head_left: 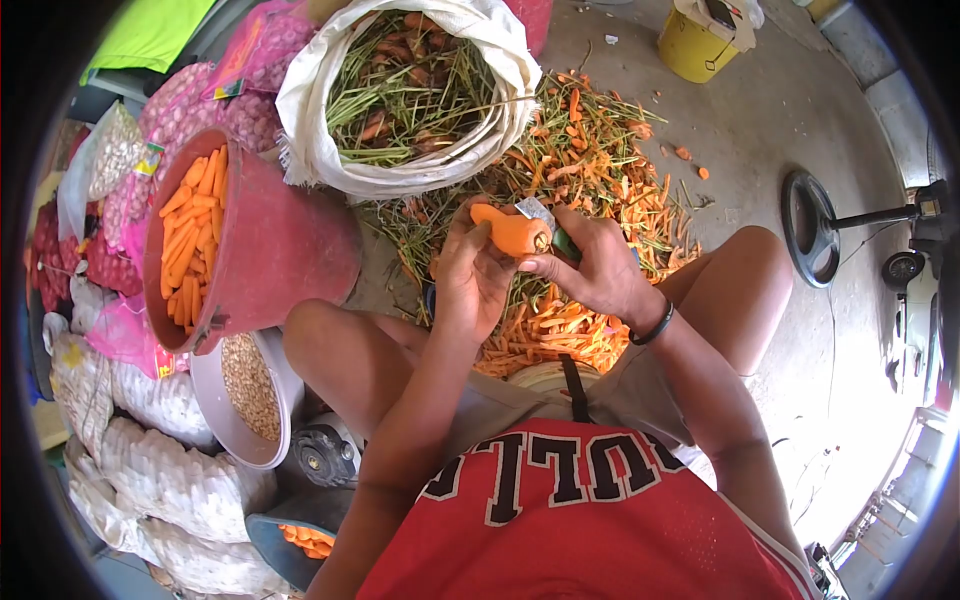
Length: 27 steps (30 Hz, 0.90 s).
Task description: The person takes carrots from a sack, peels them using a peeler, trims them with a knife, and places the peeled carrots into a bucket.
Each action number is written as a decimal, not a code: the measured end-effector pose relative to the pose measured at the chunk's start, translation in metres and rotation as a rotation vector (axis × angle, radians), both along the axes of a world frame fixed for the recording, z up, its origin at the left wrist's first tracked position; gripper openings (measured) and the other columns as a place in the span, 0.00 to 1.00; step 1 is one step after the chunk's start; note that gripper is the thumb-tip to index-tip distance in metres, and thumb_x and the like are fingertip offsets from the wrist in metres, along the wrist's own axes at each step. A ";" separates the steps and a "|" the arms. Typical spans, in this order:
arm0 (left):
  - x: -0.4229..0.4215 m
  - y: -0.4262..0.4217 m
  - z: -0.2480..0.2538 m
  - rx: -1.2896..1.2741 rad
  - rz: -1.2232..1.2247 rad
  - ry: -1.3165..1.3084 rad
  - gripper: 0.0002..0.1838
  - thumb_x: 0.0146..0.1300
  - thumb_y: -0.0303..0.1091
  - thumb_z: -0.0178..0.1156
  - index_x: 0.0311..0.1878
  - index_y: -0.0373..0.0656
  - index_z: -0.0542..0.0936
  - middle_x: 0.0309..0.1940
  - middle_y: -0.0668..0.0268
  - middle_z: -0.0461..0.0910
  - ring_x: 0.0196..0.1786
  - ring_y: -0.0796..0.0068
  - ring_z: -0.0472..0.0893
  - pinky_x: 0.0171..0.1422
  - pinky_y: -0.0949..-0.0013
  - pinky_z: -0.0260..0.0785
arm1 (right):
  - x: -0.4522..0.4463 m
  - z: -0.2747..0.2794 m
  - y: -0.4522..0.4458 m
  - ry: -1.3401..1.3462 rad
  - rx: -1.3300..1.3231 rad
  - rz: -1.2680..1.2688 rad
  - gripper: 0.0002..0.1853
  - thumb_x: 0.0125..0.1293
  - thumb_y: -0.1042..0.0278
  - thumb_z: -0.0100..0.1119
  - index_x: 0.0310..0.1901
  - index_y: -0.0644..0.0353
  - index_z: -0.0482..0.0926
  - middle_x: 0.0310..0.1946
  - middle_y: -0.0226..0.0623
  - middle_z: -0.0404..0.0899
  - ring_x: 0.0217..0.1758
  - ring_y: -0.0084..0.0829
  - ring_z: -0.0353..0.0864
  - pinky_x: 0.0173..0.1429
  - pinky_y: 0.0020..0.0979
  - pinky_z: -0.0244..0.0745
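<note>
Near the middle of the head view, my left hand holds a thick orange carrot by its narrow end and side. The cut or stem end of the carrot faces my right hand. That hand is closed on a tool with a green handle and a shiny flat head, which lies close against the carrot's upper side. My right fingers partly hide the tool. Below both hands lies a heap of orange peelings mixed with green stalks.
A white sack of unpeeled carrots and stalks stands ahead. At left are a tilted red bucket of peeled carrots, a grey tub and mesh bags. A yellow bucket and a round black stand base are at right.
</note>
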<state>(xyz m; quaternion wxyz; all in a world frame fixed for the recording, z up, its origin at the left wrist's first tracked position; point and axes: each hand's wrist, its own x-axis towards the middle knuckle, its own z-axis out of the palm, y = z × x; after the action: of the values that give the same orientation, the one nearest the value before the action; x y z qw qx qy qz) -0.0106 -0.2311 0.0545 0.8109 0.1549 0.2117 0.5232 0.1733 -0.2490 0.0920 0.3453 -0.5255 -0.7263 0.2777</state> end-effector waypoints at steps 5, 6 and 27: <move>-0.001 0.001 0.001 -0.025 0.030 0.041 0.16 0.74 0.31 0.54 0.62 0.46 0.66 0.55 0.57 0.77 0.54 0.67 0.82 0.50 0.67 0.84 | -0.002 0.002 -0.002 -0.085 0.043 -0.004 0.29 0.62 0.38 0.65 0.30 0.64 0.76 0.14 0.47 0.71 0.18 0.51 0.76 0.25 0.43 0.69; -0.001 0.001 0.001 -0.020 0.036 0.044 0.17 0.74 0.30 0.54 0.63 0.46 0.66 0.55 0.57 0.77 0.54 0.67 0.82 0.50 0.67 0.84 | -0.002 0.001 -0.003 -0.099 0.049 -0.008 0.29 0.63 0.38 0.65 0.30 0.63 0.76 0.14 0.47 0.72 0.19 0.51 0.76 0.25 0.43 0.70; -0.025 0.014 -0.009 -0.017 0.094 -0.082 0.14 0.75 0.32 0.53 0.60 0.43 0.71 0.56 0.60 0.79 0.57 0.68 0.82 0.56 0.65 0.83 | 0.010 -0.005 -0.002 0.450 -0.261 -0.143 0.19 0.69 0.57 0.65 0.51 0.64 0.76 0.28 0.33 0.78 0.31 0.21 0.75 0.37 0.28 0.72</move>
<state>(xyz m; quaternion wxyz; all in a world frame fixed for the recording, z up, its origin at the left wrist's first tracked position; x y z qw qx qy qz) -0.0360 -0.2168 0.0453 0.7947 0.1165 0.1896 0.5648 0.1829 -0.2508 0.0873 0.4459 -0.5407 -0.5503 0.4538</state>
